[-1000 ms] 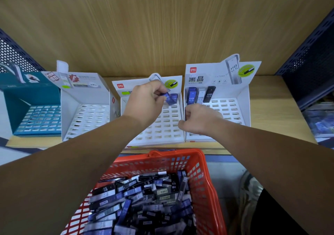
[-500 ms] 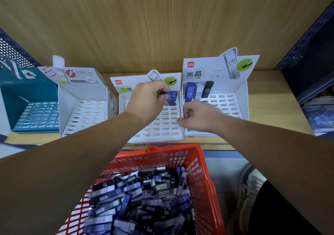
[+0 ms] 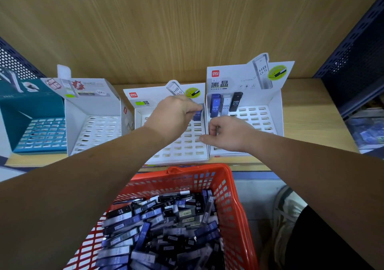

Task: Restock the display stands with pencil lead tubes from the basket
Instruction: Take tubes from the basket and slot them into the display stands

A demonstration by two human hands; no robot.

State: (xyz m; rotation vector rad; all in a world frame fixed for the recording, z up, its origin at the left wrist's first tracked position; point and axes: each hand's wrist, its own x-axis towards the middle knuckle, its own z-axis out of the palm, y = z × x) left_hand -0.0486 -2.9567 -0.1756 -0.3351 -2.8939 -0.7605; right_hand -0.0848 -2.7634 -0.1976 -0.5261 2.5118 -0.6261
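1. Four cardboard display stands line a wooden shelf [image 3: 307, 112] just beyond the orange basket [image 3: 235, 207], which sits nearest the camera, heaped with pencil lead tubes [image 3: 162, 224] in blue, black and clear.
2. Directly beyond the basket's far rim is the middle white stand [image 3: 187, 145], its slotted tray almost bare.
3. Reaching over the basket, the left hand [image 3: 172, 118] pinches a blue tube [image 3: 197, 115] between thumb and fingertips at that stand's back right corner, the tube upright against the rear wall.
4. Beyond the basket's right corner, the right hand [image 3: 228, 133] hovers with its fingers curled at the seam between the middle stand and the right white stand [image 3: 270, 101]; a thin grey sliver shows between the fingers, but whether they hold anything cannot be told.
5. Three tubes stand upright in the right stand's back row: a second blue tube [image 3: 215, 107], a white tube [image 3: 226, 105] and a black tube [image 3: 235, 102].
6. Beyond and left of the basket sit another white stand [image 3: 93, 112] and, farthest left, a teal stand [image 3: 31, 112].
7. To the basket's right, on the floor, a shoe [image 3: 286, 213] shows.
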